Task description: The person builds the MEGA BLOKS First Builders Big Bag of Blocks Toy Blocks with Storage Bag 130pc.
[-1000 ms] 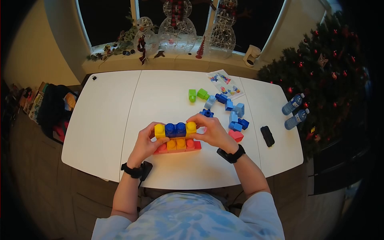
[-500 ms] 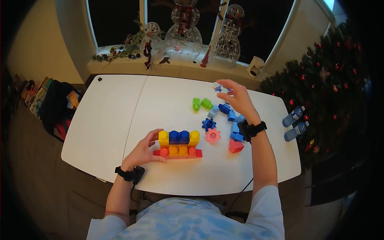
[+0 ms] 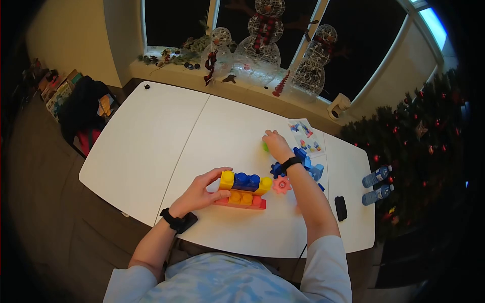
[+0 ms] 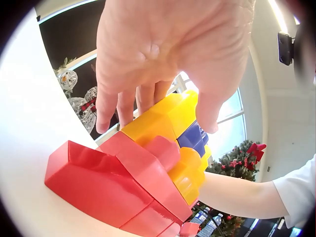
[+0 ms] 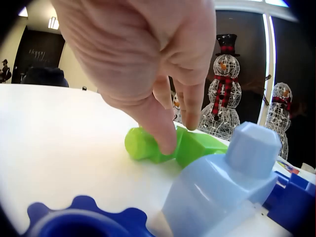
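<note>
Red and orange bricks make up the front of a chunky toy block build (image 3: 241,199) sitting on the white bench (image 3: 136,146), with a yellow-blue-blue-yellow row (image 3: 246,181) rising along its far side. So the left hand (image 3: 200,195) is at the left end of that: fingers pretty straight and spread wide, going down behind the yellow end block (image 4: 163,116), thumb on the near side of it. Can't really tell how hard it's touching, if at all. Right hand (image 3: 278,147) is farther out across the bench, over some bright green blocks (image 5: 200,146). Wrist cam has the thumb low in front of the green and the other fingers coming down on the far side, so the gap's fairly narrow, but honestly I can't tell if they're pinching anything. Near that hand there's a light blue block (image 5: 205,190) with its stud sticking up, plus a dark blue gear (image 3: 277,170). Pink gear (image 3: 282,185) lies between the build and the right forearm. Picture sheet (image 3: 308,137) is just past the right hand, and over toward the right end you've got a black case (image 3: 341,208) and two water bottles (image 3: 377,186), with a Christmas tree beyond (image 3: 424,146).
</note>
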`<state>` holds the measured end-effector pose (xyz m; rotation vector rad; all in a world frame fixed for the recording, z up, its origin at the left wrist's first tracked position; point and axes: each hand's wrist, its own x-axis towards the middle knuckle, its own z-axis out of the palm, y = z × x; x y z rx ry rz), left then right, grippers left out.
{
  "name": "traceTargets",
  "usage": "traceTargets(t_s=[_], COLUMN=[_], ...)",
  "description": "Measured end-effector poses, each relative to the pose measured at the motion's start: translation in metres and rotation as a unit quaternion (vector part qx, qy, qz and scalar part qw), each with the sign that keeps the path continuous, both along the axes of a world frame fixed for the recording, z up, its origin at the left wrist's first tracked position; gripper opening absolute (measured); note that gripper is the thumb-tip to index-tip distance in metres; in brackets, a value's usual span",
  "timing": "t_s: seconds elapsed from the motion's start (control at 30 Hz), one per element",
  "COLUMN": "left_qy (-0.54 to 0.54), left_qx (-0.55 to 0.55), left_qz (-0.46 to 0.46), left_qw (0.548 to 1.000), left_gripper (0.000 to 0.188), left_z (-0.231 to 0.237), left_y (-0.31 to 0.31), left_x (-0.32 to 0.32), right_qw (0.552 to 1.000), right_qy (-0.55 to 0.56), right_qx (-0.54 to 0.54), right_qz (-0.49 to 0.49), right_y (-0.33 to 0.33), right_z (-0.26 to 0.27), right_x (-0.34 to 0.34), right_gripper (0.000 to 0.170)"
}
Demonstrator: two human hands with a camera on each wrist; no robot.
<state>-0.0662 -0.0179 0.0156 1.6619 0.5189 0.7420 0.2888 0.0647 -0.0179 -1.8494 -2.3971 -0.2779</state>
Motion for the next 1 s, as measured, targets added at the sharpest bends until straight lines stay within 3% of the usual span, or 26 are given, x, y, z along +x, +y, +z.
traceTargets(t_s=[0.27,0.33,0.37,0.4,0.43,0.47,0.5,0.57,0.7,1.0], left_qy=[-0.020,0.004,0.004,0.002,0.000,-0.001,-0.002,-0.003,-0.015,-0.016], left_qx=[0.015,0.011,0.010,0.006,0.003,0.004,0.000,-0.002,0.001,0.011], left_qz=[0.036,0.048,0.047,0.052,0.058,0.057,0.054,0.051,0.041,0.042], left_qw=[0.999,0.999,0.999,0.999,0.998,0.998,0.999,0.999,0.999,0.999], left_gripper=[0.047,0.043,0.043,0.043,0.042,0.042,0.043,0.043,0.042,0.039], left_z=[-0.001,0.002,0.002,0.001,0.001,0.001,0.001,0.001,-0.001,-0.001], left_y=[0.000,-0.002,-0.003,-0.003,-0.002,-0.002,-0.002,-0.001,0.000,0.000], left_x=[0.005,0.005,0.005,0.005,0.006,0.006,0.006,0.005,0.004,0.004], right_qw=[0.996,0.998,0.998,0.971,0.907,0.836,0.836,0.771,0.864,0.889], right_qy=[-0.077,0.055,0.055,0.239,0.415,0.547,0.548,0.627,0.484,0.431], right_qx=[0.022,0.007,0.006,-0.008,-0.021,-0.030,-0.028,-0.092,-0.102,-0.108], right_qz=[0.035,0.012,0.011,-0.028,-0.065,-0.026,-0.026,0.058,0.094,0.110], right_y=[-0.012,-0.017,-0.025,-0.034,-0.038,-0.037,-0.046,-0.081,-0.111,-0.122], right_z=[0.002,0.027,0.049,0.077,0.093,0.097,0.107,0.142,0.144,0.139], right_x=[-0.003,-0.007,-0.017,-0.031,-0.040,-0.040,-0.049,-0.085,-0.121,-0.139], right_gripper=[0.006,0.014,0.014,0.021,0.029,0.036,0.036,0.033,0.037,0.037])
